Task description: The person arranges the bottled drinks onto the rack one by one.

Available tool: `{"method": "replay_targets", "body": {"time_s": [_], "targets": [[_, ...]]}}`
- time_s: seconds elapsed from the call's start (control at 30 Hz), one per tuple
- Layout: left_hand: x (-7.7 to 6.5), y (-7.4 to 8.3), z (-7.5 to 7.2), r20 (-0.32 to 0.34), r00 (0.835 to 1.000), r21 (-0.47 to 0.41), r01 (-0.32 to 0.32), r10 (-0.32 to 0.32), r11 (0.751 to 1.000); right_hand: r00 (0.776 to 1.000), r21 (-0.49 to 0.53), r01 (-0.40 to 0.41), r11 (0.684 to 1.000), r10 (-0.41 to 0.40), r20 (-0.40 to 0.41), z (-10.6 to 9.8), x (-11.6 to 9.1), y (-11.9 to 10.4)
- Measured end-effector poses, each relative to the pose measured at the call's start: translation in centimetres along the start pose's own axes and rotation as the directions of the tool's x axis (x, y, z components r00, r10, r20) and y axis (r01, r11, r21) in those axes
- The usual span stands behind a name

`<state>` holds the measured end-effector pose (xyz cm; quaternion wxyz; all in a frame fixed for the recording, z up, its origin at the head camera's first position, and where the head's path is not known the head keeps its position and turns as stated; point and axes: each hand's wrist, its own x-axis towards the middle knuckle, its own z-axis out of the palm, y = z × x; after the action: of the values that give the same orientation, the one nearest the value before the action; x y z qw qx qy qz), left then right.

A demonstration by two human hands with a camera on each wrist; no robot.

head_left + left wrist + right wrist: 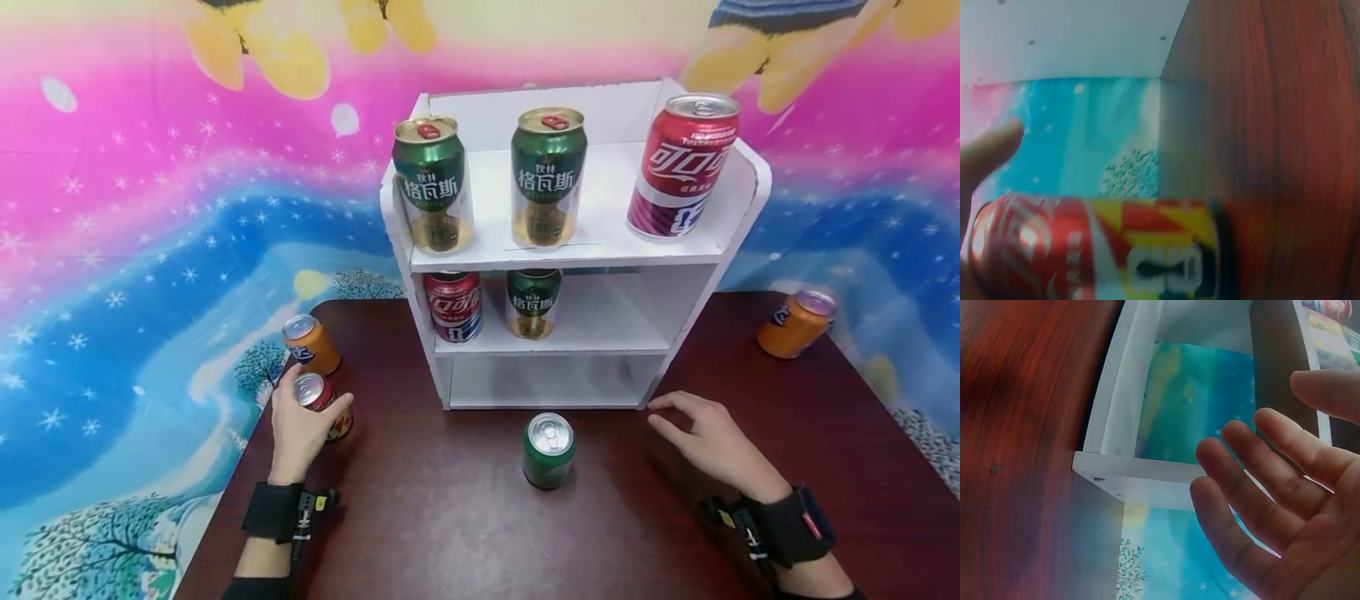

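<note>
At the table's left, my left hand [294, 429] reaches around a red soda can [309, 388], fingers on its far left side and thumb on its right. In the left wrist view the thumb [988, 153] stands apart from the upright can [1147, 244], which has a red, yellow and white print; the other fingers are hidden there. My right hand [708, 437] hovers near the lower right corner of the white shelf [551, 379], holding nothing. Its fingers [1241, 469] are spread and slightly bent in the right wrist view.
Green cans [550, 187] and a red can [684, 167] stand on the top shelf; a red can [453, 308] and a green can [533, 304] on the middle one. A green can [548, 454] stands in front. Orange cans stand at left [318, 350] and right [793, 327].
</note>
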<state>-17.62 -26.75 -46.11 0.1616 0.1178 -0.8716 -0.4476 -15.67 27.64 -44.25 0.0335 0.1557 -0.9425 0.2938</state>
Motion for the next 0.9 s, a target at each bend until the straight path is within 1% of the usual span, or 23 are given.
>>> {"method": "replay_targets", "body": {"time_s": [0.1, 0.17, 0.37, 0.43, 0.5, 0.7, 0.8, 0.9], "targets": [[0.4, 0.0, 0.7, -0.103, 0.994, -0.014, 0.02, -0.022, 1.0, 1.0, 0.016, 0.001, 1.0, -0.001, -0.003, -0.1, -0.1, 0.0], [0.6, 0.0, 1.0, -0.153, 0.988, -0.028, 0.022, -0.026, 0.999, 1.0, 0.028, -0.003, 1.0, 0.003, -0.003, -0.1, -0.1, 0.0], [0.6, -0.2, 1.7, -0.25, 0.968, -0.084, 0.002, -0.023, 0.996, 1.0, 0.048, -0.027, 0.999, 0.027, 0.0, -0.4, -0.2, -0.2], [0.5, -0.3, 1.8, -0.27, 0.962, -0.103, 0.008, -0.035, 0.995, 1.0, 0.054, -0.03, 0.998, 0.029, 0.002, -0.6, -0.2, -0.3], [0.5, -0.4, 1.9, -0.279, 0.958, -0.116, 0.029, -0.06, 0.993, 1.0, 0.055, -0.03, 0.998, 0.03, 0.001, -0.6, -0.2, -0.4], [0.5, -0.3, 2.2, -0.265, 0.954, -0.151, 0.101, -0.138, 0.983, 0.999, 0.043, -0.036, 0.998, 0.036, 0.0, -0.5, -0.1, -0.2], [0.4, -0.4, 2.3, -0.272, 0.95, -0.155, 0.114, -0.153, 0.981, 0.999, 0.046, -0.039, 0.998, 0.038, 0.009, -0.3, -0.1, 0.0], [0.3, -0.7, 2.4, -0.297, 0.943, -0.162, 0.103, -0.148, 0.981, 0.999, 0.048, -0.035, 0.998, 0.034, 0.014, -0.2, 0.0, 0.1]]}}
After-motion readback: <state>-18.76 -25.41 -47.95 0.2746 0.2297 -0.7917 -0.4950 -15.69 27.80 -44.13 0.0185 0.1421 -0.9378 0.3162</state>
